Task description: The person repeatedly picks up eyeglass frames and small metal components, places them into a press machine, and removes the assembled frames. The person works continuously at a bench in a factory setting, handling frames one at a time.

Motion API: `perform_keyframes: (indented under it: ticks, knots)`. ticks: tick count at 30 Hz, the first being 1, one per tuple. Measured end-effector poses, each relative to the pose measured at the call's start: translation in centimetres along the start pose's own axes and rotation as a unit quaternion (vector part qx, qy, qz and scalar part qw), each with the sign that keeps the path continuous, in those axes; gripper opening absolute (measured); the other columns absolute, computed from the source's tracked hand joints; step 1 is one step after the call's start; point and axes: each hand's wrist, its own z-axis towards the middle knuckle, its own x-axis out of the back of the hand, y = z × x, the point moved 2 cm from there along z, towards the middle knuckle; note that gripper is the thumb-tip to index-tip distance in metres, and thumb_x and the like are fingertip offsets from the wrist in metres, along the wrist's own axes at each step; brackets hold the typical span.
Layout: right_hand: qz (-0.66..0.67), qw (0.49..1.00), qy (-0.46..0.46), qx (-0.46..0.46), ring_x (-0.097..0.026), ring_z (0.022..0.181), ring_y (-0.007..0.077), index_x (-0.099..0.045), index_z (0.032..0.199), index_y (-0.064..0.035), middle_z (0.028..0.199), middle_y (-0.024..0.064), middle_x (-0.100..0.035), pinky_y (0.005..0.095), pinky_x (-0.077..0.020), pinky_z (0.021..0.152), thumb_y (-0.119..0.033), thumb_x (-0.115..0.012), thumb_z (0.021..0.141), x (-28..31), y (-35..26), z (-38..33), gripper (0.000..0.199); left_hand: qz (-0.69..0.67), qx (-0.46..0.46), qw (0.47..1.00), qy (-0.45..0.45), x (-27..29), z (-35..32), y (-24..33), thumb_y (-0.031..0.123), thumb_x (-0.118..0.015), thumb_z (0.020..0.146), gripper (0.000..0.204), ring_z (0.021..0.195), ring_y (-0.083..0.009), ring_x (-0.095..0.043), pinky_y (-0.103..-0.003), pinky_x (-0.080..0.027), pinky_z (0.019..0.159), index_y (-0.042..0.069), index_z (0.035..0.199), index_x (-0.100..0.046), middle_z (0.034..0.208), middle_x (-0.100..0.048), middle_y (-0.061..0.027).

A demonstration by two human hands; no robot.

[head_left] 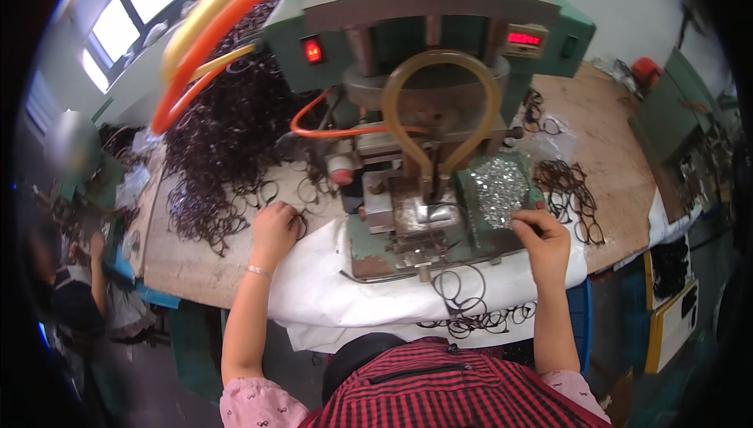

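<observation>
My left hand [274, 233] rests at the left of the machine, its fingers curled round a dark eyeglass frame [300, 226] whose rim shows beside them. Over the near right edge of a tray of small shiny metal parts [500, 191], my right hand [547, 241] has thumb and forefinger pinched together. What lies between those fingertips, if anything, is too small to make out. Between both hands stands a green press [435, 106], with a metal fixture [427, 214] on its bed. More dark eyeglass frames [469, 320] lie on the white cloth [329, 302] near my body.
A large heap of dark eyeglass frames [227, 122] covers the table's left side. Another group of frames [569, 193] lies right of the tray. An orange hose [192, 75] arches at the upper left. Another person [86, 287] sits at far left. A yellow-edged crate [671, 310] stands lower right.
</observation>
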Motion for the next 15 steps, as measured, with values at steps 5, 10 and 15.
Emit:
perform_keyframes:
  ticks: [5, 10, 15]
  knots:
    - [-0.026, 0.987, -0.102, 0.118, -0.064, 0.082, 0.0185, -0.073, 0.089, -0.0018, 0.087, 0.0091, -0.069, 0.0293, -0.0483, 0.075, -0.003, -0.069, 0.078, -4.1, -6.4, 1.7, 0.012, -0.622, 0.289, 0.72, 0.105, 2.2, 0.8, 3.1, 0.004, -0.065, 0.085, 0.018, 0.06, -0.0072, -0.054, -0.019, -0.041, 0.05, 0.007, 0.101, -0.057, 0.082, -0.064, -0.0037]
    - [0.045, 0.994, -0.049, 0.088, -0.065, 0.085, 0.018, -0.065, 0.1, 0.0013, 0.088, 0.0094, -0.07, 0.0306, -0.0491, 0.079, -0.005, -0.069, 0.077, -8.4, -4.8, 3.3, 0.025, -0.708, 0.29, 0.628, 0.143, 3.3, -0.4, 10.1, 0.008, -0.059, 0.091, 0.013, 0.061, -0.0054, -0.052, -0.016, -0.036, 0.045, 0.009, 0.103, -0.054, 0.08, -0.062, -0.0035]
    - [0.073, 0.994, -0.067, 0.046, -0.064, 0.089, 0.0133, -0.052, 0.117, 0.0046, 0.09, 0.0093, -0.07, 0.0298, -0.0492, 0.082, -0.005, -0.067, 0.08, -8.7, -5.5, 2.0, 0.042, -0.73, 0.295, 0.603, 0.132, 4.5, -2.5, 11.9, 0.012, -0.052, 0.097, 0.012, 0.061, -0.0052, -0.05, -0.016, -0.036, 0.041, 0.007, 0.107, -0.054, 0.079, -0.055, -0.0018]
